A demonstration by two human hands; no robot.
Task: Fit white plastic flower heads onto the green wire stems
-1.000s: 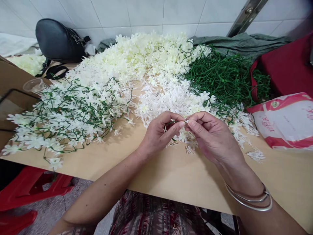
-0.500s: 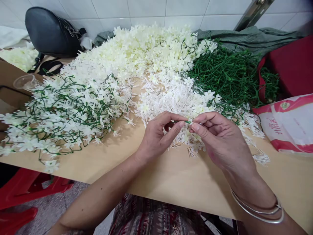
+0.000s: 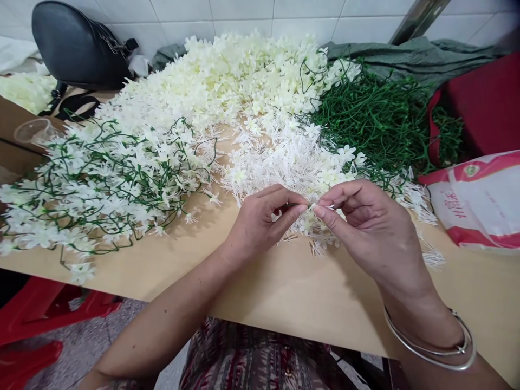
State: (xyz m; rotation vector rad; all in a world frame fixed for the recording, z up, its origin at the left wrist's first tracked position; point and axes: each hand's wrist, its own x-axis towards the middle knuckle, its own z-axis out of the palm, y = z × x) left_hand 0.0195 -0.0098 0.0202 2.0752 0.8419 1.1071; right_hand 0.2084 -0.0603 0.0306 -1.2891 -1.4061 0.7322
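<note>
Seemingly for control, your left hand (image 3: 262, 216) pinches a thin green plastic-looking stem (image 3: 291, 205), your right hand (image 3: 376, 230) a slender white strand (image 3: 327, 206).

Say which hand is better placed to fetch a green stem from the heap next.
Right hand, probably: it is nearer the green heap, which lies beyond it; the left hand is farther off. The right pinches a thin white piece, which it may need to release first.

Right wrist (image 3: 422, 317): silver-coloured bangle (image 3: 431, 361), two slim curved strands, small knob. Torso: patterned garment (image 3: 260, 357), dark red, grey, off-white, jagged streaks.
</note>
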